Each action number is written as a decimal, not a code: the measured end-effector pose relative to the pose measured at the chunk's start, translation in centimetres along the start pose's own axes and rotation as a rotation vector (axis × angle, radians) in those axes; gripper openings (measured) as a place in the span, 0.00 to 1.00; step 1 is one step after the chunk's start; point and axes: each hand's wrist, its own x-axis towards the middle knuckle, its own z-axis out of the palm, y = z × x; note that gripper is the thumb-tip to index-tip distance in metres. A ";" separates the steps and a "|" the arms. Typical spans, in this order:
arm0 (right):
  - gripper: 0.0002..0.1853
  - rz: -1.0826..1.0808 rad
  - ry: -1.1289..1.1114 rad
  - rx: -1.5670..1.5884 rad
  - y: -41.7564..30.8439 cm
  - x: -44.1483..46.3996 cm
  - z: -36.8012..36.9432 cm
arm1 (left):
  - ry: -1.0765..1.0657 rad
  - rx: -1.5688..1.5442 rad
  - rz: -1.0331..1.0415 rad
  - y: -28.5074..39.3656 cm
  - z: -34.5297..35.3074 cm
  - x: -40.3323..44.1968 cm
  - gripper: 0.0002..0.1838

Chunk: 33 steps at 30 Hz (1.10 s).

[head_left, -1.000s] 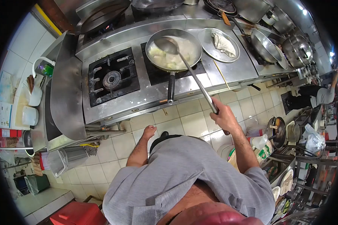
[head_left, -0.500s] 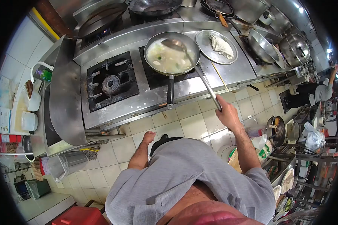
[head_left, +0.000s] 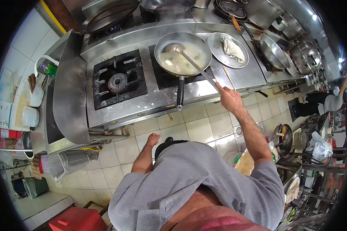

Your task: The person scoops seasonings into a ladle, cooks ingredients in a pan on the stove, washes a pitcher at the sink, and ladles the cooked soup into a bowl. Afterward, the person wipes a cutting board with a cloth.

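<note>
My right hand (head_left: 231, 99) is closed around the handle of a long metal ladle (head_left: 200, 70). The ladle's bowl dips into a pale, creamy soup with chunks and green bits (head_left: 187, 63). A frying pan (head_left: 209, 52) holds this soup on the stove, its black handle (head_left: 180, 94) pointing towards me and untouched. My left hand (head_left: 153, 139) hangs low in front of my body, fingers curled in, with nothing visible in it. Beside the pan lies a round metal tray (head_left: 216, 57) with a folded white cloth (head_left: 233, 50) on it.
An unlit burner (head_left: 117, 82) sits left of the pan. Woks (head_left: 167, 4) stand on the back stove. A thin yellow stick (head_left: 228, 77) lies near the counter edge. Metal pans (head_left: 273, 52) and a pot (head_left: 306, 57) are farther right. Another person (head_left: 324, 102) is at far right.
My right hand has moved up a little, and the ladle's bowl has shifted towards the left side of the pan. My left hand keeps its place.
</note>
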 end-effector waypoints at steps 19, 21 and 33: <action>0.29 0.423 -0.042 1.161 -2.6 -1.3 0.8 | 0.016 0.114 0.025 -0.2 -0.2 0.5 0.17; 0.29 0.499 -0.128 1.560 -3.0 -1.3 0.2 | -0.005 0.080 0.048 0.9 0.1 0.3 0.17; 0.33 0.153 0.147 0.390 -1.5 -3.3 0.8 | 0.029 0.218 0.171 1.5 1.5 2.6 0.19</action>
